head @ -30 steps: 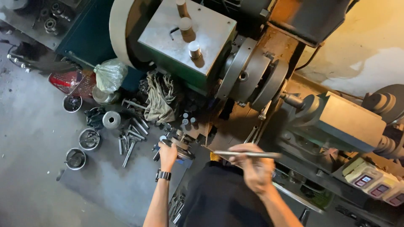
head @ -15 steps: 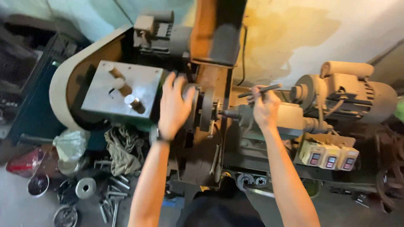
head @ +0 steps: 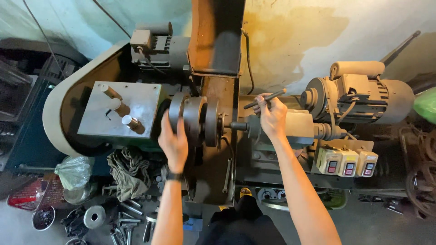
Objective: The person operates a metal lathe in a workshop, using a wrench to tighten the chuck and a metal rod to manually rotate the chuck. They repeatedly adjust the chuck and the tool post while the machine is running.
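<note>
Left hand (head: 174, 141) first: palm and fingers are spread flat over the rim of the lathe chuck (head: 193, 119), gripping it to steady or turn it. Off to that hand's left sits the grey headstock cover (head: 119, 113) with its pegs; below it, a rag (head: 129, 170). Right hand (head: 271, 119) is closed around a dark steel rod (head: 265, 98), resting on the tailstock (head: 299, 127), the motor (head: 363, 93) beyond. I judge I'm setting up the chuck; next calls for bringing the rod to it.

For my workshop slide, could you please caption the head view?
Left hand rests on the lathe chuck; right hand grips a dark metal rod beside the tailstock.
</note>
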